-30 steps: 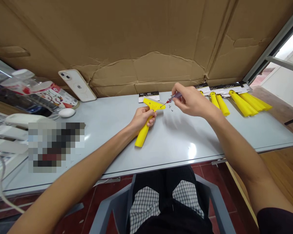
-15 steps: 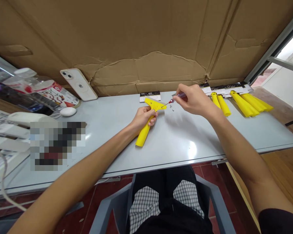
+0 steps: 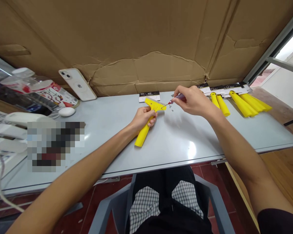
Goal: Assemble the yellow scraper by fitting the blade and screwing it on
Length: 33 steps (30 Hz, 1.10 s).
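The left hand point(image 3: 145, 117) has its fingers curled snugly round a yellow scraper point(image 3: 143, 135), just under its wide head. The long handle slants back toward the person, a bit left of those fingers; the head points away, a bit right. The right hand point(image 3: 189, 100) pinches a screwdriver point(image 3: 170, 102), its thin tip at the head. Tiny metal bits point(image 3: 171, 107) lie just left of the right fingers. Beyond the left fingers is a black-and-white card point(image 3: 149, 96), its words too small to read. Far left, a white phone point(image 3: 78, 85) shows an apple mark. Brown cardboard point(image 3: 146, 39) stands behind the shiny pale counter point(image 3: 112, 130).
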### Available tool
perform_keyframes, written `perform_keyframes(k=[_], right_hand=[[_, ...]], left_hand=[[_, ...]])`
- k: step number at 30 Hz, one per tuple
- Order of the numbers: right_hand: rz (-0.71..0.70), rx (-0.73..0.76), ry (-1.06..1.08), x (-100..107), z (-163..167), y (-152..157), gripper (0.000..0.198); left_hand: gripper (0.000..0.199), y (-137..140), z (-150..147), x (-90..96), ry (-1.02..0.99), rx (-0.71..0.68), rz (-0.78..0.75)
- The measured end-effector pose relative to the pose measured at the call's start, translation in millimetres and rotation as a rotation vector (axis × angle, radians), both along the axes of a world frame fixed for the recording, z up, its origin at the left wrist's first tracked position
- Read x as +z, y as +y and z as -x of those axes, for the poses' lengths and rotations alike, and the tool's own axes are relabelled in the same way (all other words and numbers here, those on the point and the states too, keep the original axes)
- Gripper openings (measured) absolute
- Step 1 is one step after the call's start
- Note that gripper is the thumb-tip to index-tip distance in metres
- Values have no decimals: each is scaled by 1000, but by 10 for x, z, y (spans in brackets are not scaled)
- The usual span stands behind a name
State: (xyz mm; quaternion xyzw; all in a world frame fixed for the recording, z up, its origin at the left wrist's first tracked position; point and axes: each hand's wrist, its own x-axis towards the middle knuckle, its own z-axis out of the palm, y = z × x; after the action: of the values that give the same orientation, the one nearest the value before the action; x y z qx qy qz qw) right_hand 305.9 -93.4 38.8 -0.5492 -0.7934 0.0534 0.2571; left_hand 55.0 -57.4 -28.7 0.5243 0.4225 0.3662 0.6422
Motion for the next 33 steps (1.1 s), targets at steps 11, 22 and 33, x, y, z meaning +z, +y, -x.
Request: perform_keyframes(k=[11,22,33], right_hand=[[22,-110,-159,13,88,-25,30],[68,-131,-220,14,75,-25,40],[80,-102,-196,25,105,-24,29]], left_hand=[[19,1,-2,9,11,-3,-5],[20,-19,-11,11,35,8,-28],[19,-48,-29,29,60,12,-28]])
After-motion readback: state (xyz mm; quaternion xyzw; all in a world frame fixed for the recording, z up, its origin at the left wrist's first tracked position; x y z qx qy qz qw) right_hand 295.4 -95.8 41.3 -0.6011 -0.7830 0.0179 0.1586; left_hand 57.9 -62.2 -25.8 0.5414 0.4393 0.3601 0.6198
